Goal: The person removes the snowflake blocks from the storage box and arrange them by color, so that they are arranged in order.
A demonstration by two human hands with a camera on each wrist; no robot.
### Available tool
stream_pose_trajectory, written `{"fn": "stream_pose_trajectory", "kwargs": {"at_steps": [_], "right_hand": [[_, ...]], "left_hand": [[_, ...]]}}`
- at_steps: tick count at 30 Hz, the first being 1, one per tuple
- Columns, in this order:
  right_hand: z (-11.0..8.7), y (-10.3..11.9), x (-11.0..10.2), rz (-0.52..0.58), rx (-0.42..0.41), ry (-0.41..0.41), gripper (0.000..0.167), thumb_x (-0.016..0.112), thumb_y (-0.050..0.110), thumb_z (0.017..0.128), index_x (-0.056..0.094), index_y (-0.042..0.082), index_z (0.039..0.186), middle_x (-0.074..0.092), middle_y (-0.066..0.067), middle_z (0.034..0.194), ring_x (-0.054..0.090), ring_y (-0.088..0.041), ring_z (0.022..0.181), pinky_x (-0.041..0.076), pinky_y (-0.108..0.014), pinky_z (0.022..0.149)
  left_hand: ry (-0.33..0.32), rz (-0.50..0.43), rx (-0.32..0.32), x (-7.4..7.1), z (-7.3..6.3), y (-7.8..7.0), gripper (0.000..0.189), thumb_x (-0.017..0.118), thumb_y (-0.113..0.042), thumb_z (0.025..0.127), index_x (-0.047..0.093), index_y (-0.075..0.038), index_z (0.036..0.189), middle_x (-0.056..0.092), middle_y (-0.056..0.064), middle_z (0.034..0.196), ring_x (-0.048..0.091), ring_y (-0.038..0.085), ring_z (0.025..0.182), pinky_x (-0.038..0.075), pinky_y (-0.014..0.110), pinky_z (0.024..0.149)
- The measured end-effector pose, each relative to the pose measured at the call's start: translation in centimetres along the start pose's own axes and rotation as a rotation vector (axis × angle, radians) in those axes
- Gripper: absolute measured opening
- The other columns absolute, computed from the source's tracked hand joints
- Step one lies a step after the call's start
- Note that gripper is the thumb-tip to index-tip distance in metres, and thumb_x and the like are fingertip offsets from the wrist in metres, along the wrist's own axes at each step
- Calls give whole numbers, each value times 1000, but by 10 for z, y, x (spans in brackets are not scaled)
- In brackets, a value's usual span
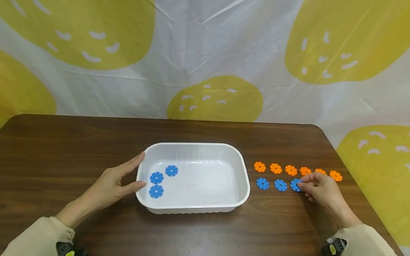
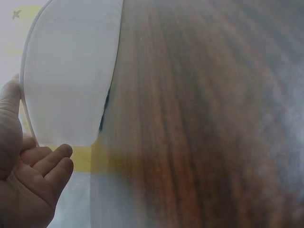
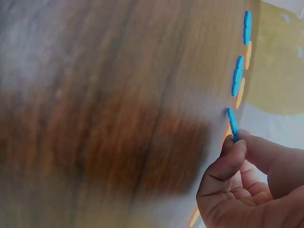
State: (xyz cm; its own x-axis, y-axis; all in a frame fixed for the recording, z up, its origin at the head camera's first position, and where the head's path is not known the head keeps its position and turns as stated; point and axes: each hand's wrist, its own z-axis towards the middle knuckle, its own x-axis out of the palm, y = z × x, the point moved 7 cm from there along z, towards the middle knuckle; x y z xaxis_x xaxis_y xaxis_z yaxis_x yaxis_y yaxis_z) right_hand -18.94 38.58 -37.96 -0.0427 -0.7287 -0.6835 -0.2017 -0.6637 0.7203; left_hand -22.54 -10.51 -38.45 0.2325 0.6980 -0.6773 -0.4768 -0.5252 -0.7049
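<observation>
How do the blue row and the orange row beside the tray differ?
Count: the orange row shows six discs, the blue row three, including the pinched one. Position: the blue row lies nearer the person, the orange row farther back. Handling: the right hand pinches the blue row's end disc, while the orange row lies flat. Both consist of notched discs.

White backdrop (image 1: 219,36) (creased, yellow fruit prints (image 1: 217,102)) behind brown wood-grain table (image 1: 184,244).
</observation>
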Motion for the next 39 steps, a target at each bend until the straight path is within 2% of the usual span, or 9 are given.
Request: {"fn": "stream_pose_trajectory", "kwargs": {"at_steps": [8, 19, 39], "right_hand": [[0, -3, 0, -32, 25, -23, 23, 60, 9, 91, 54, -12, 99, 57, 3, 68, 50, -7, 60, 49, -21, 52], [0, -1, -2, -132, -7, -54, 23, 61, 9, 90, 56, -12, 97, 63, -10, 78, 52, -12, 61, 48, -22, 51], [3, 0, -1, -134, 13, -31, 21, 61, 9, 90, 56, -11, 95, 58, -1, 72, 46, -11, 59, 43, -22, 49]], "left_hand": [[0, 2, -2, 1, 1, 1, 74, 66, -31, 88, 27, -12, 149, 28, 15, 152, 30, 38, 137, 33, 55, 103], [-9, 10, 21, -1, 0, -2, 73, 65, -29, 89, 29, -8, 147, 30, 15, 151, 33, 38, 135, 34, 53, 104], [-14, 20, 24, -2, 1, -1, 71, 66, -29, 88, 31, -6, 146, 33, 16, 148, 37, 38, 133, 36, 53, 102]]}}
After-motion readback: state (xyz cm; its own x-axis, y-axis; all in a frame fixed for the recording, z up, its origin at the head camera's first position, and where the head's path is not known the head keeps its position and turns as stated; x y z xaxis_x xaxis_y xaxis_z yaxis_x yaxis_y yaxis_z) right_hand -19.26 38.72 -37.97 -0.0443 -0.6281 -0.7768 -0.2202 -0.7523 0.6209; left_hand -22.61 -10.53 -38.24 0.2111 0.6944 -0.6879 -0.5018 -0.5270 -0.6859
